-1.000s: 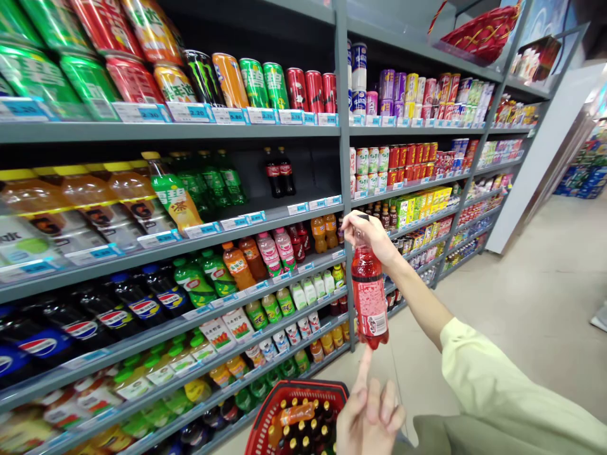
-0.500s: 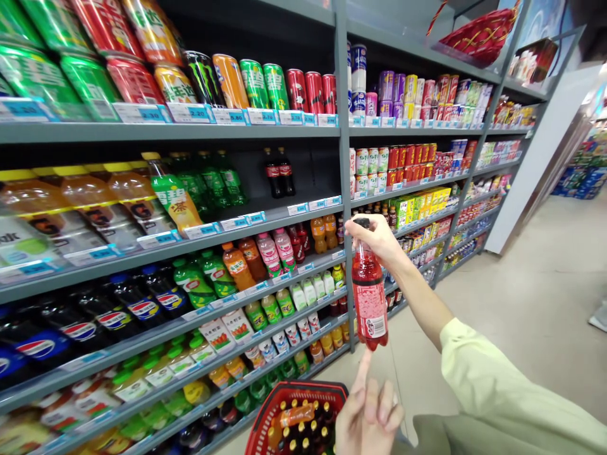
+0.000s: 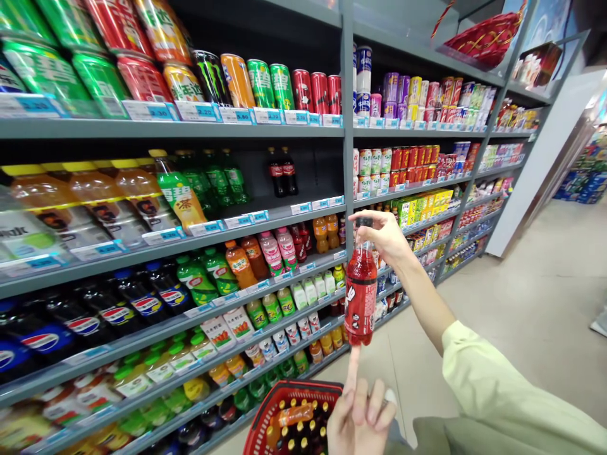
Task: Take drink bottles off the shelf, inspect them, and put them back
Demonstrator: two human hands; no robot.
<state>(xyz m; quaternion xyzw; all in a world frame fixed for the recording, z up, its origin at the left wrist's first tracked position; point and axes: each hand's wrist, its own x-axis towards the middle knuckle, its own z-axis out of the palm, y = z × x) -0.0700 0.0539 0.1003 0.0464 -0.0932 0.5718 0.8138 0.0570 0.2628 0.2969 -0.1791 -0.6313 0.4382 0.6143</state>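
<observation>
A bottle of red soft drink (image 3: 361, 294) with a black cap and a red label hangs upright near the middle of my view. My right hand (image 3: 383, 239) grips it from above, thumb and fingers closed around the cap and neck. Below, my left hand (image 3: 363, 411) points upward; its index fingertip meets the bottle's base, while the other fingers are loosely bent and hold nothing. Beside that hand is a red shopping basket (image 3: 260, 414), containing several yellow-capped bottles and an orange bottle (image 3: 296, 415) lying across them.
Grey shelving (image 3: 348, 158) runs along the left and ahead, stocked with drink cans, bottles and cartons above price tags. A woven red basket (image 3: 484, 41) sits on the top shelf. Pale floor (image 3: 516, 328) stretches out on the right.
The bottle has turned about its upright axis, so a label side with large white lettering now shows instead of the barcode. Both hands and the bottle have shifted slightly left.
</observation>
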